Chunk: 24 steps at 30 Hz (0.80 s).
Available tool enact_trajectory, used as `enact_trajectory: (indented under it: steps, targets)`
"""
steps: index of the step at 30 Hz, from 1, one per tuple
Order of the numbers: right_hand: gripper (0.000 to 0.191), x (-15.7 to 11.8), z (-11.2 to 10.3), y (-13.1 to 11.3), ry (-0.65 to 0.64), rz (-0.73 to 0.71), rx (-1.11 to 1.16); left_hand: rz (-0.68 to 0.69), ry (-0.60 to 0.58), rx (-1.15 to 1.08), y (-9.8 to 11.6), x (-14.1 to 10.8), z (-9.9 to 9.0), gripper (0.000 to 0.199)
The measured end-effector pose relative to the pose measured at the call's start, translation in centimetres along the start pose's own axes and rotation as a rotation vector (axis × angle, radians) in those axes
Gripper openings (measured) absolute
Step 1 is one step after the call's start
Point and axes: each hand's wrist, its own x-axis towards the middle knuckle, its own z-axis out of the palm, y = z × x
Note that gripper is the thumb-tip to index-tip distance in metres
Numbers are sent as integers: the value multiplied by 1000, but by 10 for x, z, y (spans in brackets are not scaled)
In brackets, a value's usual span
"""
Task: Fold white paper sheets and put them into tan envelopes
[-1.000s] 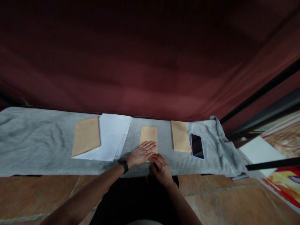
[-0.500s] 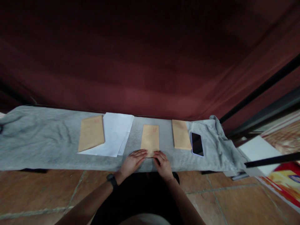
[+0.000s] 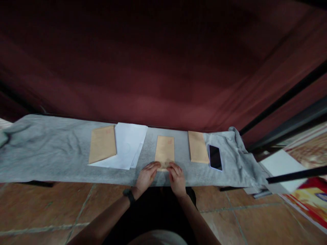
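A brown paper envelope (image 3: 165, 149) with a small red mark near its far right corner lies lengthwise in front of me on the grey cloth. My left hand (image 3: 148, 175), with a dark watch on the wrist, has its fingers closed at the envelope's near left corner. At the near right corner, my right hand (image 3: 176, 178) pinches the same edge between thumb and fingers. A narrow strip of the envelope shows below a fold line between the two hands. The fingertips partly cover both near corners.
To the left, a stack of brown envelopes (image 3: 102, 144) overlaps white paper sheets (image 3: 129, 144). On the right are another brown envelope stack (image 3: 198, 147) and a phone (image 3: 215, 157). Grey cloth (image 3: 58, 149) covers the narrow table; a dark red curtain (image 3: 153, 85) hangs behind it.
At the near end of the envelope, a narrow strip now shows below a fold line. Both hands stay at that edge with fingers slightly more bent. The view has shifted a little.
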Motion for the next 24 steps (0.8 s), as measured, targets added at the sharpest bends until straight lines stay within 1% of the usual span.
enact_trajectory:
  steps: [2,4,9,13,19,24]
  targets:
    - [32,-6,0,-8,-56,-76,-31,42,-13,30,-2,-2,-1,35]
    - [36,-13,1,-15,-106,-111,-73,95,-43,93,-1,-5,-1,38]
    - [43,-26,8,-19,-109,-103,-156,194,-129,310,17,-15,3,51]
    - [49,-28,7,-18,-134,-103,-186,198,-143,364,25,-21,8,58]
    - [53,-25,0,-20,-188,-100,-167,183,-223,379,20,-26,4,67]
    - [49,-28,-4,-13,-164,-97,-180,162,-239,430,19,-32,1,74]
